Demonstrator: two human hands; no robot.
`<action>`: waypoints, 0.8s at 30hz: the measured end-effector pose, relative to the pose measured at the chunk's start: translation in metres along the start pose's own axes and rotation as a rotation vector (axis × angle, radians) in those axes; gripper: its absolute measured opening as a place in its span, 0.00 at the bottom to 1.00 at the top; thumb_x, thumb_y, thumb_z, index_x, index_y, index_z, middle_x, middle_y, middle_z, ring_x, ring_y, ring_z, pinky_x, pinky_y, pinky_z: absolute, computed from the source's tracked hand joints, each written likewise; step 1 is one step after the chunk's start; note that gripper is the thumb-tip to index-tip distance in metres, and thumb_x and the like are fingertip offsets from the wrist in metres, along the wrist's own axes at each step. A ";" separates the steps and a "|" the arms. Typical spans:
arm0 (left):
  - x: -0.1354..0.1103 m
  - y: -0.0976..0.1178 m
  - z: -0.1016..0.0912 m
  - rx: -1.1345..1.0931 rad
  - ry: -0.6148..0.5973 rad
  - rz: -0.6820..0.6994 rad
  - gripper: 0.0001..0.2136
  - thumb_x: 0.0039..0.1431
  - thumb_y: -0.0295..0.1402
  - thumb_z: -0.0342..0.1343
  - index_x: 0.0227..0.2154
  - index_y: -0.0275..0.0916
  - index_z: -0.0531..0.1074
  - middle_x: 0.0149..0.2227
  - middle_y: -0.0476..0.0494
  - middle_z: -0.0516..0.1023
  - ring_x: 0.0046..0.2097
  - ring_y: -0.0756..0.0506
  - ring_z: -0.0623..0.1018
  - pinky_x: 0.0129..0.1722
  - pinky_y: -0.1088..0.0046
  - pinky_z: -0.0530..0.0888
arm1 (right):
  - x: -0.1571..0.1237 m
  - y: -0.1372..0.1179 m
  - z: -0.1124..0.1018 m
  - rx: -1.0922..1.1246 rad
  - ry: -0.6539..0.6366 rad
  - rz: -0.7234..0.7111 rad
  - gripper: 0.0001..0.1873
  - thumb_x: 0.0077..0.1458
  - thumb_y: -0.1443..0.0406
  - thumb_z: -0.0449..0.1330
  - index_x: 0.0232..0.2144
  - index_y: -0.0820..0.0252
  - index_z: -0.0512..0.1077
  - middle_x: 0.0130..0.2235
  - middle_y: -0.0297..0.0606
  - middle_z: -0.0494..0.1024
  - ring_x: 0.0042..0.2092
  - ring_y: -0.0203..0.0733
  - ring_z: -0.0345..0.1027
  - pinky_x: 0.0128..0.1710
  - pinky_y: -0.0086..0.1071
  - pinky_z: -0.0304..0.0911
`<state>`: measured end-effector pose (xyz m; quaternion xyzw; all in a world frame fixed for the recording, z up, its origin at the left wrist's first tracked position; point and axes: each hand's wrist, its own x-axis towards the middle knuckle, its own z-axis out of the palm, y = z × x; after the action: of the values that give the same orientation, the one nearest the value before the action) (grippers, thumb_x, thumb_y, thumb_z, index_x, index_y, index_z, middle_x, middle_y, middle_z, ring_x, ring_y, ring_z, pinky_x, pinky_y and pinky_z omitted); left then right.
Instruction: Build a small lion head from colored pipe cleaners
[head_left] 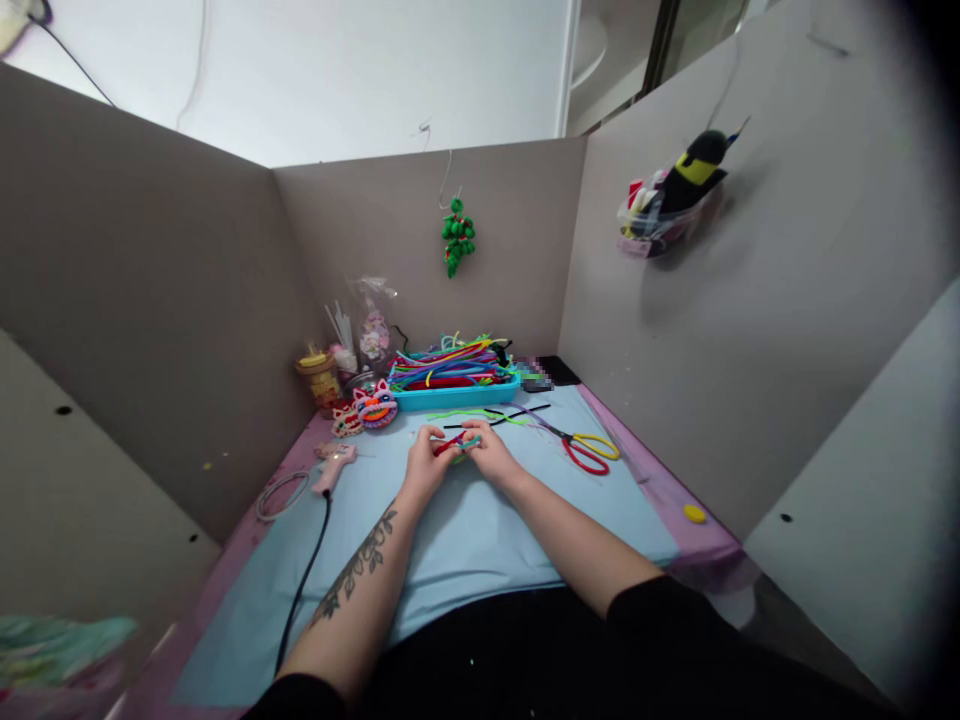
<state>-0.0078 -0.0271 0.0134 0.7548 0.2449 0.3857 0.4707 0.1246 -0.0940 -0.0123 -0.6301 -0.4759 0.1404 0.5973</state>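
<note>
My left hand (pixel 424 458) and my right hand (pixel 489 452) meet over the light blue mat (pixel 465 540), both with fingers pinched on a small bundle of pipe cleaners (pixel 456 446) in red, green and blue. The bundle sits between the two sets of fingertips, just above the mat. Loose green and black pipe cleaners (pixel 487 416) lie right behind my hands.
A blue tray (pixel 457 396) heaped with coloured pipe cleaners stands at the back. Red and yellow scissors (pixel 589 450) lie to the right, a pink glue gun (pixel 335 463) with a black cord to the left. Small craft figures (pixel 369 408) sit at back left. Cardboard walls enclose the desk.
</note>
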 end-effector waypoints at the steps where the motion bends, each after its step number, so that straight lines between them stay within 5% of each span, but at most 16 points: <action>1: 0.000 -0.001 0.000 0.003 0.005 0.002 0.15 0.44 0.35 0.60 0.33 0.40 0.60 0.20 0.54 0.72 0.22 0.51 0.70 0.24 0.78 0.62 | 0.000 0.000 -0.001 0.008 -0.005 0.016 0.05 0.43 0.69 0.56 0.23 0.58 0.71 0.47 0.39 0.66 0.50 0.44 0.61 0.52 0.40 0.54; 8: 0.003 -0.002 -0.002 0.030 0.050 0.005 0.15 0.45 0.35 0.60 0.32 0.40 0.60 0.20 0.54 0.71 0.22 0.51 0.68 0.24 0.79 0.61 | -0.003 -0.017 -0.010 0.010 -0.005 -0.062 0.14 0.42 0.65 0.61 0.36 0.53 0.73 0.48 0.38 0.67 0.53 0.45 0.59 0.50 0.39 0.56; 12: 0.003 -0.004 -0.002 0.027 0.052 0.016 0.15 0.44 0.37 0.60 0.32 0.40 0.61 0.19 0.55 0.70 0.22 0.52 0.68 0.23 0.79 0.61 | -0.003 -0.021 -0.010 0.024 0.022 -0.085 0.04 0.46 0.63 0.60 0.26 0.57 0.73 0.43 0.39 0.70 0.49 0.43 0.62 0.51 0.38 0.54; 20: 0.002 0.004 -0.003 -0.126 0.038 -0.041 0.17 0.42 0.38 0.62 0.32 0.39 0.61 0.18 0.56 0.68 0.20 0.53 0.67 0.22 0.80 0.61 | 0.001 -0.012 -0.009 -0.054 0.095 -0.141 0.06 0.49 0.64 0.56 0.23 0.58 0.71 0.36 0.38 0.70 0.43 0.42 0.63 0.48 0.37 0.56; 24: 0.003 0.007 -0.002 -0.249 0.003 -0.102 0.20 0.40 0.39 0.64 0.32 0.40 0.59 0.17 0.58 0.67 0.19 0.53 0.67 0.21 0.80 0.62 | 0.005 -0.009 -0.011 -0.070 0.160 -0.057 0.07 0.46 0.65 0.55 0.20 0.58 0.68 0.30 0.37 0.69 0.38 0.41 0.63 0.44 0.36 0.58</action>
<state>-0.0077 -0.0269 0.0209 0.6765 0.2339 0.3896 0.5796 0.1319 -0.0986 0.0001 -0.6460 -0.4489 0.0561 0.6148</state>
